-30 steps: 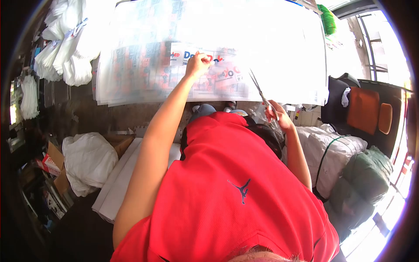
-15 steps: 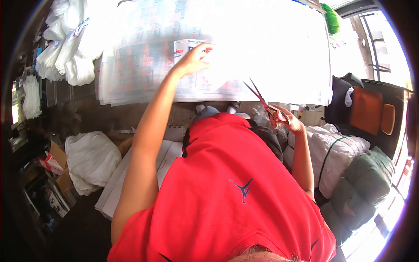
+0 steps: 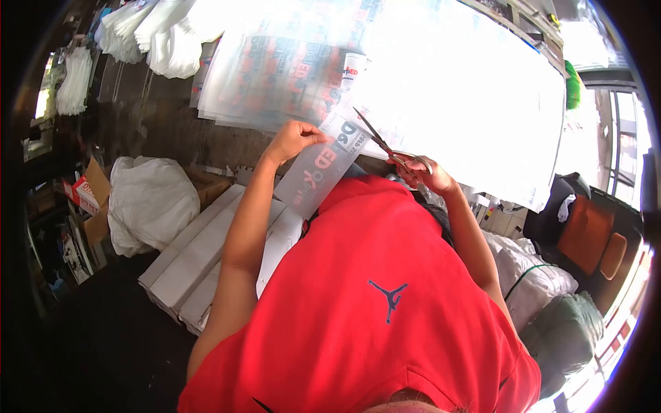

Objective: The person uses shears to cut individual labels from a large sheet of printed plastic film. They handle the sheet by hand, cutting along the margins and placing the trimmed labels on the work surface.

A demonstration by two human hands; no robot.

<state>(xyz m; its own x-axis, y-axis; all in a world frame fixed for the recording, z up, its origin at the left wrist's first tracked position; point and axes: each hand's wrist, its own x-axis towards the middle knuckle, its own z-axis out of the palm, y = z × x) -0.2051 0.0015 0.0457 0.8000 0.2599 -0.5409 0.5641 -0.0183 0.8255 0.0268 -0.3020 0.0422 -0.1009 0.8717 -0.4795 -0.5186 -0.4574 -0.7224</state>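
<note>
My left hand (image 3: 296, 141) pinches the edge of a translucent printed plastic strip (image 3: 310, 180), which bears red and dark letters and slants down toward my lap. My right hand (image 3: 425, 173) grips a pair of scissors (image 3: 375, 132) by the handles, with the blades pointing up and left beside the strip's upper end. Behind both hands, layered printed plastic sheets (image 3: 258, 89) cover the left part of the table, and the right part is washed out by glare. A small printed piece (image 3: 353, 71) lies on the sheets.
Bundles of white plastic (image 3: 173, 49) hang at the upper left. Long white boxes (image 3: 196, 258) and a stuffed white sack (image 3: 151, 203) are at my left. Tied white bundles (image 3: 527, 275), a grey-green bundle (image 3: 568, 341) and an orange-backed chair (image 3: 585, 230) stand at my right.
My left hand has come back from over the table toward my body and now holds the printed strip. The scissors have moved closer to the strip, and the view has shifted.
</note>
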